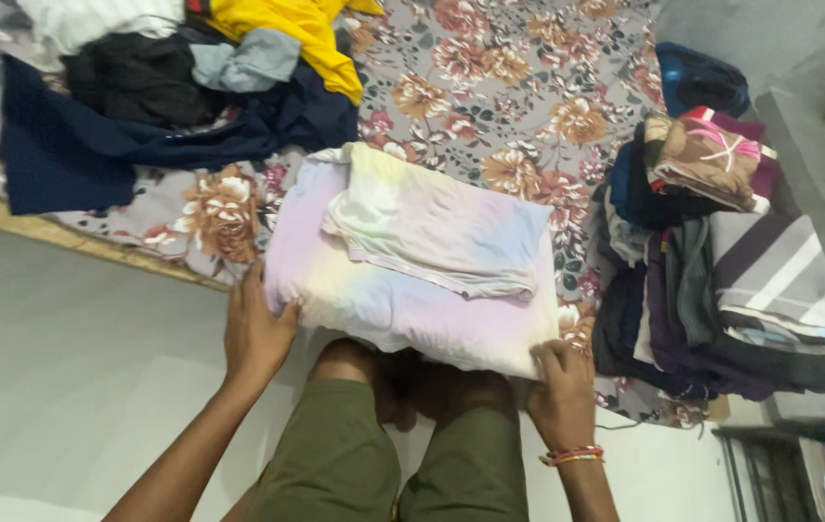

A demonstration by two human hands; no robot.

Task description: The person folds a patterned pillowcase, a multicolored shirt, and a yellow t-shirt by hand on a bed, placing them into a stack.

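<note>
Pastel garment (403, 261) (one), between two hands

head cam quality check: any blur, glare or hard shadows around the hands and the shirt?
Head view: soft, even light, no glare and no hard shadows; the pastel tie-dye shirt is sharp enough to show folds and hems; left hand and right hand at its near corners look slightly soft; the dark clothes pile loses detail in its blacks; right edge is dim and smeared.
</note>
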